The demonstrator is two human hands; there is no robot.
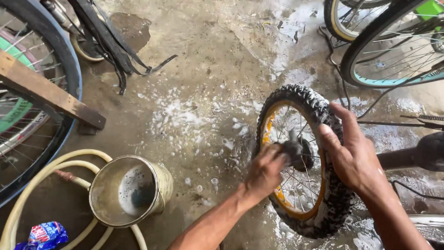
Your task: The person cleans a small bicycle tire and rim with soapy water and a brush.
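A small bicycle wheel point(319, 111) with a knobby black tyre and a yellow rim stands upright on the wet, soapy concrete, covered in suds. My right hand point(352, 153) grips the top of the tyre with the thumb over the tread. My left hand point(266, 172) presses a dark, wet sponge or cloth point(292, 150) against the spokes near the hub. The hub itself is mostly hidden behind the cloth.
A metal bucket point(163, 179) with soapy water stands at lower left on a coiled pale hose point(51, 167). A blue packet point(45, 234) lies by it. Large bicycle wheels stand at left point(69, 69) and upper right point(370, 41); a wooden plank point(51, 95) crosses the left one.
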